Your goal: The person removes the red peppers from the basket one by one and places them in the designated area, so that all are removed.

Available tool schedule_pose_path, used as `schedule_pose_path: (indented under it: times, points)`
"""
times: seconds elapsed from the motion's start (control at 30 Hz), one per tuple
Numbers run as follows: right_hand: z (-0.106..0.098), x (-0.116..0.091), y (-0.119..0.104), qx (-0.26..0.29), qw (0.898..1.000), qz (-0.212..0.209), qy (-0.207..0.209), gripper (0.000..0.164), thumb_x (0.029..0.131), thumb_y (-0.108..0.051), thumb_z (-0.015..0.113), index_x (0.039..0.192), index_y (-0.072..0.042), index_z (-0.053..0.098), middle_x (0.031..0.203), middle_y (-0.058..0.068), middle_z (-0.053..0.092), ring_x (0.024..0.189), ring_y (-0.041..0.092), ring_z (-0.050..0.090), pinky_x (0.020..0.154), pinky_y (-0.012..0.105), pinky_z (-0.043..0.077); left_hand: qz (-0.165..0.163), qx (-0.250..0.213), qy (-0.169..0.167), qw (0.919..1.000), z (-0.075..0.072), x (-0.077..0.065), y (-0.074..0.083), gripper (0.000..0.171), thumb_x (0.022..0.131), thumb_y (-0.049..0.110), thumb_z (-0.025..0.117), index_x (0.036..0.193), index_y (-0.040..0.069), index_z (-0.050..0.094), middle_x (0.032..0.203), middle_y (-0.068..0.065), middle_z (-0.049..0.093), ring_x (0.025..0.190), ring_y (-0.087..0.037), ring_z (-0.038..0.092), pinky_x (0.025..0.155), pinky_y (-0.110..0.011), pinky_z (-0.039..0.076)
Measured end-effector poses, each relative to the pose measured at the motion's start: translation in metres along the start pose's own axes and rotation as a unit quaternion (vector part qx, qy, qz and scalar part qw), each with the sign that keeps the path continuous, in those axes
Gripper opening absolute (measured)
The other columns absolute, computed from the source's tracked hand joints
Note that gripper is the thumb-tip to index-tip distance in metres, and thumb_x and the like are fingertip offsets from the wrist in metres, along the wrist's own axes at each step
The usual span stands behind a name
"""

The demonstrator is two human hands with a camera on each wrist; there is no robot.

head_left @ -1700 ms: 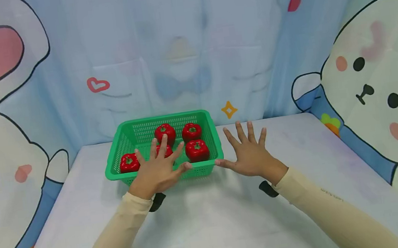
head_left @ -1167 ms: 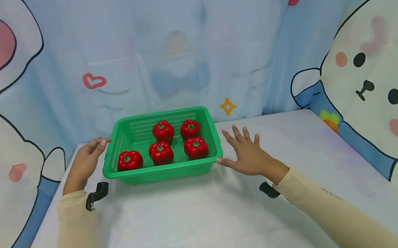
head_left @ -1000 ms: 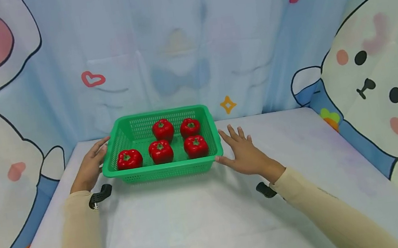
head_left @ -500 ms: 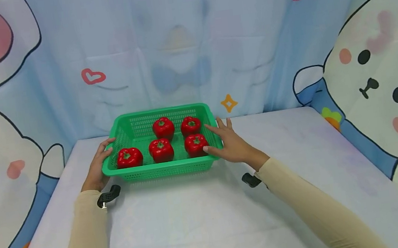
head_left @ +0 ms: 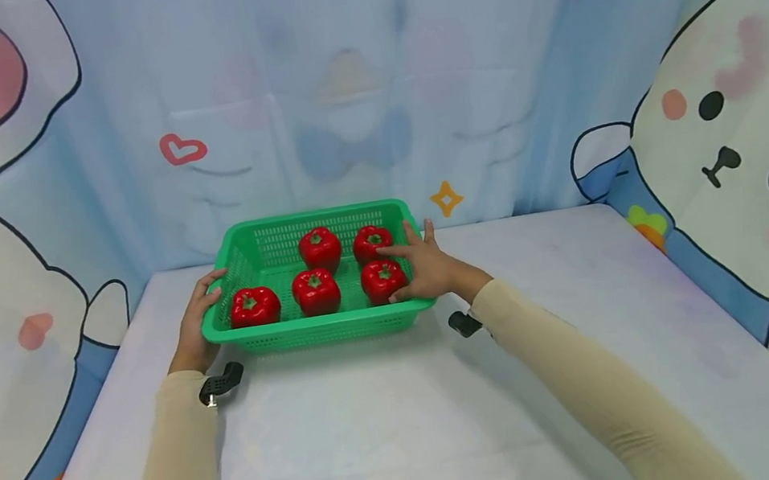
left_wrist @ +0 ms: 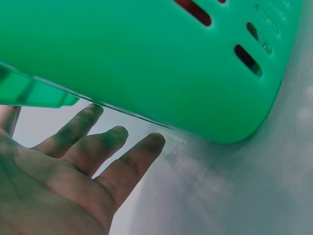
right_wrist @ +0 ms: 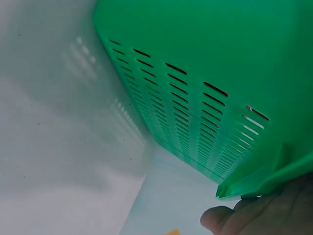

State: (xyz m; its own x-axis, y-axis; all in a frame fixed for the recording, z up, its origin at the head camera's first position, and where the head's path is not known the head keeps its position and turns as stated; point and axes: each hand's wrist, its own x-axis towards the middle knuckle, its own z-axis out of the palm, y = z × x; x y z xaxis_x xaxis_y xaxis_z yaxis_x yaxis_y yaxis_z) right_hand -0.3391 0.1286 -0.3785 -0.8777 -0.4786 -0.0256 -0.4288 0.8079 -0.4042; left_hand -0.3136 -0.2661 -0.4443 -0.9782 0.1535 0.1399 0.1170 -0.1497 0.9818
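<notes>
A green plastic basket [head_left: 327, 331] with slotted walls stands on the table and holds several glossy red bell peppers. My left hand [head_left: 195, 326] is at the basket's left side, its fingertips at the rim. The left wrist view shows loosely extended fingers [left_wrist: 132, 164] beside the outer wall, just under the rim. Over the right rim reaches my right hand [head_left: 432, 266], fingers spread, its thumb and one finger near the front right pepper [head_left: 384, 280] and the back right pepper [head_left: 372, 243]. Whether they touch is unclear. In the right wrist view, part of this hand [right_wrist: 264, 215] shows below the rim.
Other peppers sit at the front left [head_left: 255, 306], front middle [head_left: 316, 292] and back [head_left: 319, 248] of the basket. A white cloth covers the table [head_left: 380, 427]. Behind it hangs a blue curtain [head_left: 343, 148] with cartoon rabbits.
My left hand has swung from over the basket to its left side and settled at the rim. My right hand has moved left from beside the basket to over its right rim.
</notes>
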Motion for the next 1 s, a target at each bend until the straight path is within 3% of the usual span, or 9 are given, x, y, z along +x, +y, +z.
schedule_pose_path:
  times: [0.13, 0.37, 0.73, 1.0]
  points:
    - [-0.0017, 0.0018, 0.0004, -0.017, 1.000, 0.003, -0.004, 0.079, 0.081, -0.037, 0.081, 0.149, -0.016, 0.045, 0.163, 0.027, -0.005, 0.145, 0.052, -0.022, 0.114, 0.070, 0.019, 0.006, -0.007, 0.003, 1.0000, 0.0006, 0.0021, -0.0018, 0.041, 0.107, 0.035, 0.037, 0.146, 0.024, 0.032, 0.151, -0.006, 0.027, 0.132, -0.016, 0.040, 0.095, -0.014, 0.048]
    - [-0.0020, 0.0040, -0.0016, -0.032, 0.999, -0.001, 0.001, 0.074, 0.080, -0.036, 0.082, 0.144, -0.015, 0.051, 0.162, 0.028, 0.002, 0.148, 0.049, -0.014, 0.118, 0.065, -0.009, 0.006, -0.016, 0.003, 0.9998, 0.0012, 0.0015, -0.0002, 0.047, 0.107, 0.035, 0.037, 0.151, 0.021, 0.027, 0.154, -0.006, 0.024, 0.139, -0.022, 0.033, 0.096, -0.013, 0.047]
    - [0.0006, 0.0043, -0.0027, -0.050, 0.999, -0.011, 0.018, 0.065, 0.077, -0.034, 0.085, 0.132, -0.013, 0.059, 0.161, 0.029, 0.013, 0.150, 0.048, -0.001, 0.118, 0.065, -0.009, 0.008, -0.024, 0.004, 0.9997, 0.0013, 0.0002, -0.0010, 0.039, 0.108, 0.032, 0.035, 0.146, 0.025, 0.032, 0.151, -0.003, 0.027, 0.133, -0.017, 0.038, 0.095, -0.014, 0.048]
    - [0.0022, 0.0031, -0.0016, -0.009, 0.999, -0.009, 0.035, 0.070, 0.076, -0.034, 0.086, 0.133, -0.007, 0.056, 0.159, 0.027, 0.023, 0.151, 0.044, 0.001, 0.119, 0.065, -0.005, 0.011, -0.023, 0.002, 0.9997, 0.0014, 0.0003, -0.0011, 0.040, 0.108, 0.032, 0.035, 0.147, 0.024, 0.031, 0.150, -0.004, 0.028, 0.131, -0.014, 0.041, 0.094, -0.014, 0.048]
